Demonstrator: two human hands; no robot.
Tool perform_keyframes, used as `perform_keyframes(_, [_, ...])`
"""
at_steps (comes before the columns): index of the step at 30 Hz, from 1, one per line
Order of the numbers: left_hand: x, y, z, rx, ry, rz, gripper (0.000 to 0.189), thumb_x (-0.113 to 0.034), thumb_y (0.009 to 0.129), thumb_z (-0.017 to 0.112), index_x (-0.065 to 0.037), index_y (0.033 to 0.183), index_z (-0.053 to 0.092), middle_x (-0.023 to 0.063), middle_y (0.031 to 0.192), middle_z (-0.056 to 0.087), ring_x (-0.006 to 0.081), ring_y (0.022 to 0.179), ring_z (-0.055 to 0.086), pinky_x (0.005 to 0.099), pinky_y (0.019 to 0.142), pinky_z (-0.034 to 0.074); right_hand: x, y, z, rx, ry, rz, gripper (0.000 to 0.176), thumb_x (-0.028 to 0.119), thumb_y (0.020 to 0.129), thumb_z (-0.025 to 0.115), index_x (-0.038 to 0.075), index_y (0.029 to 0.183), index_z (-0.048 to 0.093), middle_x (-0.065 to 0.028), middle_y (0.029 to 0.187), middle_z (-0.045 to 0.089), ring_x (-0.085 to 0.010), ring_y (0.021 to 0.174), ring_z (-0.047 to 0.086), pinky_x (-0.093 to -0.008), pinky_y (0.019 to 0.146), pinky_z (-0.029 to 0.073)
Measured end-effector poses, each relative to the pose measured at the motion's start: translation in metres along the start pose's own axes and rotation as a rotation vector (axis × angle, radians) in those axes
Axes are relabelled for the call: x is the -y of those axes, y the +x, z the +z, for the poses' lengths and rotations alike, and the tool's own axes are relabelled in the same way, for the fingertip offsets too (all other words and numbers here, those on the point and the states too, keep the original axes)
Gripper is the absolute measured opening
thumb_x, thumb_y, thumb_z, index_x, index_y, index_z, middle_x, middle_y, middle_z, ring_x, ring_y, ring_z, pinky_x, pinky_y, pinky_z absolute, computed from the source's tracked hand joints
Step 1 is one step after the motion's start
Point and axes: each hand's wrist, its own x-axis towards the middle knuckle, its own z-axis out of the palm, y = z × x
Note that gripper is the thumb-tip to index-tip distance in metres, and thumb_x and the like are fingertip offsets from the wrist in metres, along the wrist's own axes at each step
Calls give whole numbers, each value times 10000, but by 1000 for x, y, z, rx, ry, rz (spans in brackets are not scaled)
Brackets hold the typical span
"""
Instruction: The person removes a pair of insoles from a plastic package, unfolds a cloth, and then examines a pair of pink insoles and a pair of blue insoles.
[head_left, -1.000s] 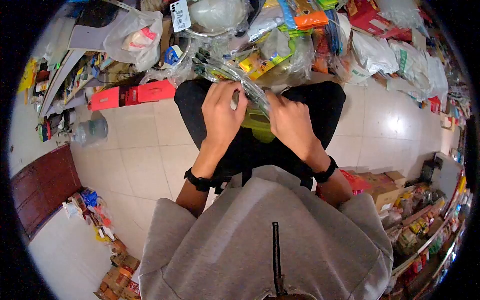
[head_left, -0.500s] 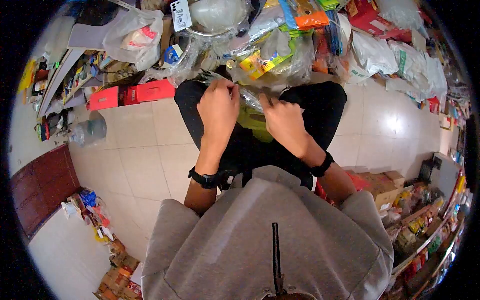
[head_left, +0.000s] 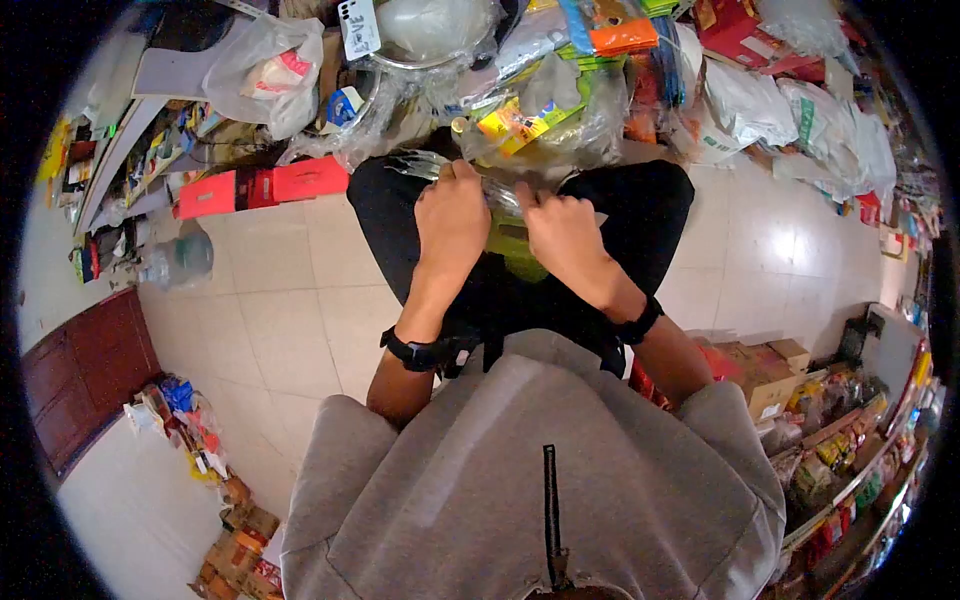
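Holding a bundle of forks above the lap, the left hand has its fingers closed round it, the tines spreading out beyond them over the left knee. The right hand curls at the other end, its fingers seemingly clamped on the bundle's clear wrap; the exact pinch is hidden. Gripping both ends probably keeps something slick and loose from sliding apart. The knees stand wide, perhaps to leave the hands room and make a rest for the green piece, which lies below the bundle between the thighs; what it is, I cannot tell.

Beyond the knees, at the far edge of the floor, a yellow packet sits among bags within easy reach. The red box lies along that edge, left of the left knee, and the bottle is by the floor's left edge.

Compared with half a second ago, the left hand has come slightly toward the right one, narrowing the gap, and more of the tines shows. The packet and red box have stayed put.
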Motion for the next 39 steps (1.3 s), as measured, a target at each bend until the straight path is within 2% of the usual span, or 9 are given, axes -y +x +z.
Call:
perform_keyframes(3, [-7,4,-16,-127,-223,11,136,-106,927,571,1,1006,600,194,908,653,345,795,659,409,700,536,-8,0,-8,-11,127,62,330,68,785,611,14,1110,603,-184,740,668,-349,677,681,-440,587,531])
perform_keyframes(5, [-1,3,-23,-302,-438,0,193,-45,913,606,14,1097,603,154,973,624,240,861,627,313,769,512,-21,-1,-6,-115,558,141,223,170,833,643,12,990,634,-188,794,692,-400,727,671,-461,659,529])
perform_keyframes(7, [4,5,-27,-498,-691,-111,146,-38,930,591,4,1068,613,108,985,619,190,904,611,302,799,511,-30,-7,-7,-151,794,155,265,198,888,650,-23,1033,637,-160,853,712,-329,728,686,-404,701,528])
perform_keyframes(10, [11,5,-32,-422,-881,-49,163,-15,911,622,20,1070,607,97,1043,611,166,960,607,287,840,508,-26,-20,-13,-38,1491,330,257,200,916,674,-30,1028,650,-39,865,677,-82,792,582,-277,714,475])
perform_keyframes(15, [-8,-1,-50,-353,-1023,-26,153,6,895,639,12,1047,616,61,959,641,137,895,629,271,833,509,-17,-29,-23,-32,1590,362,242,181,907,672,-34,1014,646,-18,841,657,-67,748,557,-253,671,449])
perform_keyframes(29, [-5,3,-78,-314,-663,273,94,45,822,654,33,909,619,106,889,614,175,762,605,279,709,489,-6,-29,-29,-134,1535,412,243,173,889,686,-41,996,648,-21,808,665,-67,720,568,-250,643,456])
perform_keyframes(33, [-4,-5,-68,-218,-774,184,58,-8,860,647,8,901,609,95,931,629,185,848,596,285,805,462,-2,-23,-36,-176,1612,434,240,171,887,686,-43,988,646,-25,800,664,-64,726,570,-249,646,456])
perform_keyframes(37, [-5,-1,-54,-254,-1202,-44,206,-29,895,660,1,1071,558,35,990,610,118,882,578,254,805,472,0,-25,-42,-145,1495,366,241,175,892,682,-40,995,643,-17,791,655,-59,709,555,-248,637,454])
perform_keyframes(39, [-16,0,-55,-188,-1644,-338,327,-83,925,656,-16,1207,504,36,1046,627,114,950,587,254,856,458,3,-25,-41,-163,1463,322,242,179,895,681,-38,996,642,-13,782,652,-57,699,548,-247,628,451])
